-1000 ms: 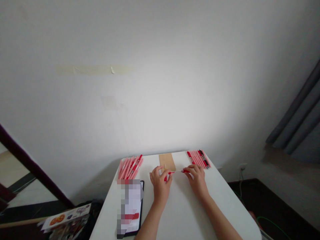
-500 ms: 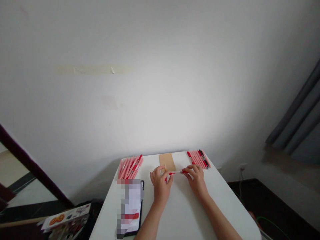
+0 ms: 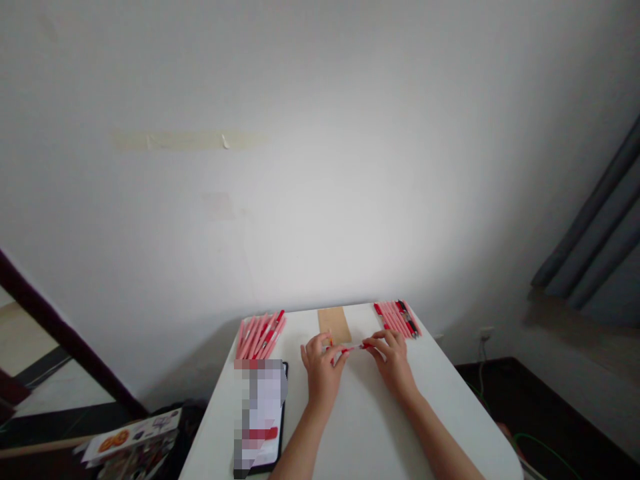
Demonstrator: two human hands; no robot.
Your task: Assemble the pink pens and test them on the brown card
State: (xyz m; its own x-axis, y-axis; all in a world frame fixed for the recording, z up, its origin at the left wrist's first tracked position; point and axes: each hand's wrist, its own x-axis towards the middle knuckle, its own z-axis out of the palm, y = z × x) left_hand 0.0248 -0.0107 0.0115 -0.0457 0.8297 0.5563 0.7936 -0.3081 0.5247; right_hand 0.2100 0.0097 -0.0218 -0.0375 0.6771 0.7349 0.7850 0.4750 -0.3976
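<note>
Now your left hand and right hand pinch opposite ends of the slim red plastic pen, seemingly joining it; keep halves aligned.

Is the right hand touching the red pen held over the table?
Touching. In the head view the right hand pinches one end of the red pen, and the left hand grips the other end.

A: Entry one, pen?
B: Both ends covered by the left hand and the right hand; its parts are too small to tell.
A: Entry two, tablet?
B: Screen blurred out, nothing readable.
A: Entry three, box?
B: Cut off by the bottom edge; print unreadable.
</note>
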